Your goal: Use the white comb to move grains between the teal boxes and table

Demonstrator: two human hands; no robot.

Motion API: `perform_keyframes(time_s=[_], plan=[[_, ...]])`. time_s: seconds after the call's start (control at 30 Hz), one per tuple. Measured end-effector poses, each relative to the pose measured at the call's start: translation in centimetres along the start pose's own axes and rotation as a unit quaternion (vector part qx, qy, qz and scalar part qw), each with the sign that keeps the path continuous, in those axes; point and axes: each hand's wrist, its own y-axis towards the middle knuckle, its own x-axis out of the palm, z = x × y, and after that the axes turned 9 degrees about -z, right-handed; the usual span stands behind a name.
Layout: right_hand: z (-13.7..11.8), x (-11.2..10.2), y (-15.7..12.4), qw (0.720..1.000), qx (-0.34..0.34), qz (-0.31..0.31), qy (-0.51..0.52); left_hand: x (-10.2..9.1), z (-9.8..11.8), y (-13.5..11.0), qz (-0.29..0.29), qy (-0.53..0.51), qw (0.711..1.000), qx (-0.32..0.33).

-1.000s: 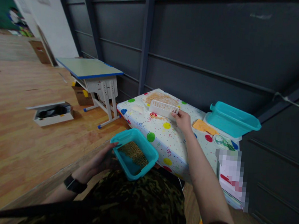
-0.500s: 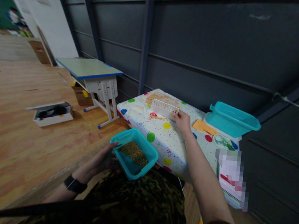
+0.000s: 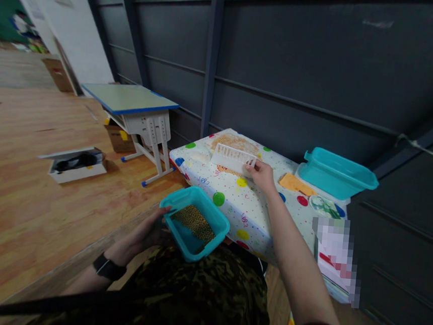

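My left hand (image 3: 153, 230) grips the left rim of a teal plastic tub (image 3: 219, 224), which is held in front of my lap just off the table's front edge. Soybeans (image 3: 195, 220) cover part of its bottom. In my right hand (image 3: 260, 174) is the right end of a white slotted plastic strip (image 3: 232, 159), stood on its long edge on the tabletop. A spread of beans (image 3: 228, 141) lies behind the strip, and a smaller line of beans (image 3: 228, 170) shows along its front side.
A spotted cloth covers the table (image 3: 265, 207). At its right stand a teal basin (image 3: 339, 173), an orange cloth (image 3: 296, 184) and a round clear packet (image 3: 323, 206). Farther left are a school desk (image 3: 131, 98) and an open white box (image 3: 77, 165) on the floor. A dark wall rises behind.
My right hand has shifted slightly left and toward me with the white strip, and more beans show along its front. My left hand and the tub have stayed put.
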Motion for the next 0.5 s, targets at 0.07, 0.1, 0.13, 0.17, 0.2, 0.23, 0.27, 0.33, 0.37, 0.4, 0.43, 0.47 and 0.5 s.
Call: perform_keyframes(time_s=[0.07, 0.1, 0.13, 0.17, 0.2, 0.23, 0.27, 0.33, 0.37, 0.4, 0.43, 0.47, 0.5], plan=[[-0.22, -0.04, -0.04, 1.000, -0.005, -0.007, 0.000, 0.02, 0.03, -0.09, 0.001, -0.005, 1.000, -0.002], [-0.33, -0.07, -0.06, 1.000, -0.006, -0.010, 0.001, 0.05, 0.05, -0.14, -0.001, -0.006, 1.000, -0.003], [-0.43, -0.11, -0.07, 1.000, -0.007, -0.012, 0.003, 0.10, 0.08, -0.19, -0.007, -0.006, 1.000, -0.001], [-0.53, -0.16, -0.08, 1.000, -0.006, -0.013, 0.004, 0.14, 0.11, -0.24, -0.012, -0.003, 1.000, 0.003], [-0.61, -0.21, -0.09, 1.000, -0.005, -0.014, 0.006, 0.19, 0.13, -0.27, -0.014, -0.001, 1.000, 0.005], [-0.69, -0.26, -0.09, 1.000, -0.004, -0.014, 0.006, 0.21, 0.15, -0.29, -0.016, 0.001, 1.000, 0.007], [-0.76, -0.30, -0.11, 1.000, -0.003, -0.014, 0.005, 0.21, 0.14, -0.28, -0.016, 0.001, 1.000, 0.007], [-0.87, -0.36, -0.14, 1.000, -0.001, -0.015, 0.005, 0.12, 0.10, -0.20, -0.013, -0.001, 1.000, 0.004], [-0.92, -0.38, -0.17, 1.000, 0.000, -0.016, 0.005, 0.04, 0.06, -0.13, -0.011, -0.003, 1.000, 0.000], [-0.97, -0.39, -0.21, 1.000, 0.001, -0.018, 0.005, -0.05, 0.03, -0.05, -0.009, -0.002, 1.000, -0.002], [-1.00, -0.40, -0.25, 1.000, 0.002, -0.020, 0.007, -0.13, -0.01, 0.02, -0.007, -0.002, 1.000, -0.002], [-1.03, -0.41, -0.29, 1.000, 0.002, -0.024, 0.010, -0.20, -0.03, 0.09, -0.006, -0.001, 1.000, -0.003], [-1.05, -0.42, -0.32, 1.000, 0.003, -0.026, 0.012, -0.24, -0.04, 0.14, -0.006, 0.000, 1.000, -0.003]])
